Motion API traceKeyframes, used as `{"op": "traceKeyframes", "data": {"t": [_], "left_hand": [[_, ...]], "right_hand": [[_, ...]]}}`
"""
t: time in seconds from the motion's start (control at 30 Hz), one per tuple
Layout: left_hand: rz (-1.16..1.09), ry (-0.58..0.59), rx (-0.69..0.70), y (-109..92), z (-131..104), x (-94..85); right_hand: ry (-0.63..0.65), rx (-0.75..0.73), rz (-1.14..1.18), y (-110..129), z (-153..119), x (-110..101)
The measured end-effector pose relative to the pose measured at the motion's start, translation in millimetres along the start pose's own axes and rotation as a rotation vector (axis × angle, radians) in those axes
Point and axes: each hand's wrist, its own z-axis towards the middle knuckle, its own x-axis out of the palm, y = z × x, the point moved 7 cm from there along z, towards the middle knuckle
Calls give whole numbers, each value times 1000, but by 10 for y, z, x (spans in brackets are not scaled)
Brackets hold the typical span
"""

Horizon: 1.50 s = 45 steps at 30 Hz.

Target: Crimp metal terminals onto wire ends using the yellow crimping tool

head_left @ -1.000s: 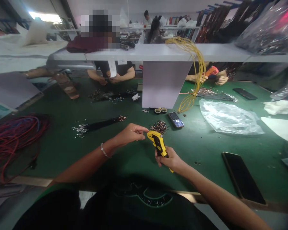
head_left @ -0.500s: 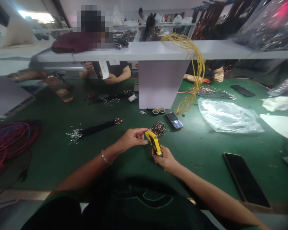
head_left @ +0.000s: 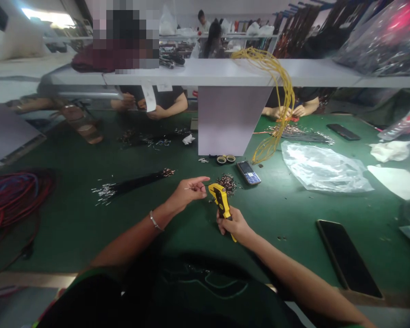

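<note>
The green surface (head_left: 89, 218) is lit brightly at centre right, where glare is thrown off a clear plastic bag (head_left: 323, 168). The left side and near edge are left dim. A window (head_left: 48, 18) is blown out. Edges are bent by wide-angle distortion, and distant shelves are softly blurred.

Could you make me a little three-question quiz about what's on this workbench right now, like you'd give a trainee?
1. True or false: the right hand grips a yellow tool.
2. What does the left hand pinch? A) a thin wire piece B) a phone C) a tape roll
3. Fill in: just beyond the tool lies a small pile of metal ____.

Key: 1 true; 2 A; 3 terminals.
</note>
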Motion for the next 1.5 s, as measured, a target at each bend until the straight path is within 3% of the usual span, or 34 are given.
{"op": "traceKeyframes", "data": {"t": [0.37, 0.63, 1.03, 1.23, 1.4, 1.5], "left_hand": [[-239, -125, 3, 88, 90, -195], [-529, -51, -1, 187, 147, -317], [-642, -128, -30, 191, 144, -311], [-610, -119, -168, 188, -2, -93], [-523, 36, -217, 175, -215, 330], [-382, 200, -178, 116, -342, 619]], "right_hand": [[22, 45, 76, -112, 62, 6], [36, 63, 75, -120, 82, 10], [21, 60, 87, -44, 70, 30], [-26, 41, 103, -61, 72, 9], [-82, 1, 97, -16, 58, -3], [-111, -33, 86, 33, 31, -1]]}}
